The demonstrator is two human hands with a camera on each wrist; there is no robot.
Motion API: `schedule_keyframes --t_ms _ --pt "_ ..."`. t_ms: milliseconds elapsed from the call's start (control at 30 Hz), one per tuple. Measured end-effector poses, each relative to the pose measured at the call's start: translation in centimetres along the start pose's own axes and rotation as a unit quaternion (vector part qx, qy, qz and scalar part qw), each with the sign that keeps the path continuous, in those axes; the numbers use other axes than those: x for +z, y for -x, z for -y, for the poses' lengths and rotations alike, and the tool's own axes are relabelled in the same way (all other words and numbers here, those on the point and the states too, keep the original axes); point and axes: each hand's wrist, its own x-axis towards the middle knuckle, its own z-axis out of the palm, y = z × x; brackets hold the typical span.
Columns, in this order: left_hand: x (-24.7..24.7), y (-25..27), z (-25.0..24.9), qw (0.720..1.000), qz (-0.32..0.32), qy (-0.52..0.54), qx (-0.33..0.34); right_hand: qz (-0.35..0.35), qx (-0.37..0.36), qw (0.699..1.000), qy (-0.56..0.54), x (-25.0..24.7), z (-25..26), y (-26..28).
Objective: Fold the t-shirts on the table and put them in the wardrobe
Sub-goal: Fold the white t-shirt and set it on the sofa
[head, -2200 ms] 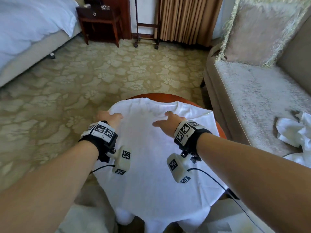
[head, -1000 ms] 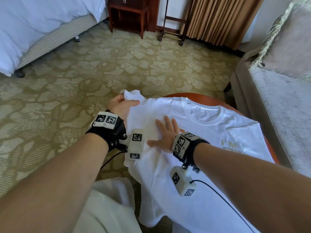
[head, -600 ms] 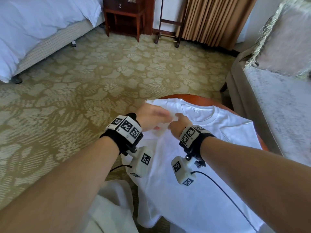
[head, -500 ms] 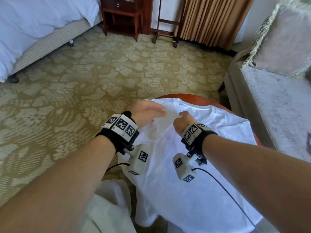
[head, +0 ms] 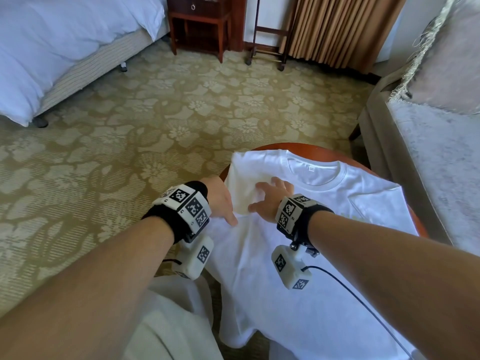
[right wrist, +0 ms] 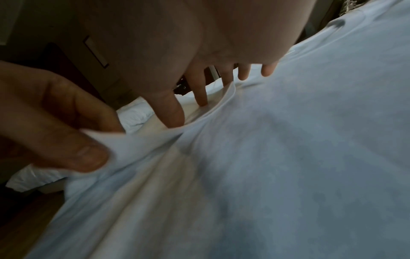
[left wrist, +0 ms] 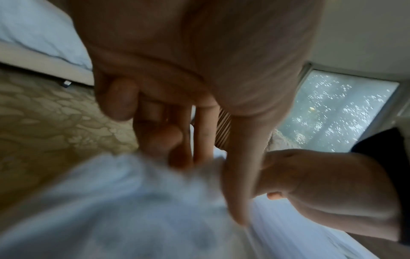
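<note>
A white t-shirt (head: 311, 255) lies front-down-collar-far on a round wooden table (head: 298, 148), its left sleeve folded in over the chest. My left hand (head: 220, 201) sits at the sleeve's near left edge; in the right wrist view its thumb and a finger pinch a fold of the fabric (right wrist: 99, 138). My right hand (head: 270, 198) rests on the folded sleeve with fingers spread, the fingertips (right wrist: 201, 101) pressing the cloth. In the left wrist view the left hand (left wrist: 199, 157) touches the blurred white shirt (left wrist: 111, 210).
A bed (head: 52, 48) stands far left, a dark nightstand (head: 200, 22) and a luggage rack (head: 267, 48) at the back, curtains (head: 337, 29) behind. A sofa (head: 428, 165) runs along the right. White cloth (head: 168, 320) lies below the table's left edge.
The left sleeve has been brought in over the chest. My left hand has slid back to the fold's near edge, and my right hand has spread its fingers on the sleeve.
</note>
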Motion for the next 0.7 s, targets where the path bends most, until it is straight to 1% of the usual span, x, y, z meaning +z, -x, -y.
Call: schedule_keyframes --t_ms 67,100,167,200,233,300,367,433,500,600,700 --pt "-0.1 0.5 -0.5 0.998 0.061 -0.020 -0.016 0.014 0.001 1.000 0.004 -0.1 0.1 0.0" --pt "-0.2 0.5 -0.6 0.996 0.079 -0.003 -0.028 0.023 0.002 1.000 0.003 -0.2 0.1 0.0" --pt "-0.3 0.5 -0.8 0.994 0.087 0.056 -0.043 0.030 0.013 0.999 -0.008 -0.6 0.0 0.1" --pt "-0.4 0.5 -0.9 0.992 0.074 0.090 -0.048 0.024 0.020 0.999 -0.015 -1.0 -0.2 0.2" --pt "-0.5 0.4 -1.1 0.989 0.046 0.128 -0.054 0.009 0.029 0.999 -0.020 -1.5 -0.6 0.4" --pt "-0.9 -0.2 -1.5 0.978 -0.041 0.195 -0.064 -0.029 0.061 0.997 -0.045 -3.0 -1.9 0.7" --pt "-1.4 -0.8 -1.8 0.963 -0.116 0.233 -0.070 -0.055 0.110 0.988 -0.090 -4.7 -3.5 0.9" --pt "-1.9 -2.2 -2.6 0.952 -0.161 0.251 -0.067 -0.085 0.162 0.976 -0.120 -6.6 -5.8 1.3" --pt "-2.2 -3.3 -3.3 0.944 -0.181 0.266 -0.071 -0.108 0.209 0.964 -0.122 -8.2 -8.1 1.7" --pt "-2.3 -5.6 -4.4 0.952 -0.173 0.234 -0.094 -0.110 0.283 0.946 -0.112 -10.0 -12.1 1.9" --pt "-2.2 -7.7 -5.0 0.940 -0.184 0.256 -0.130 -0.124 0.336 0.929 -0.090 -11.2 -15.3 2.4"
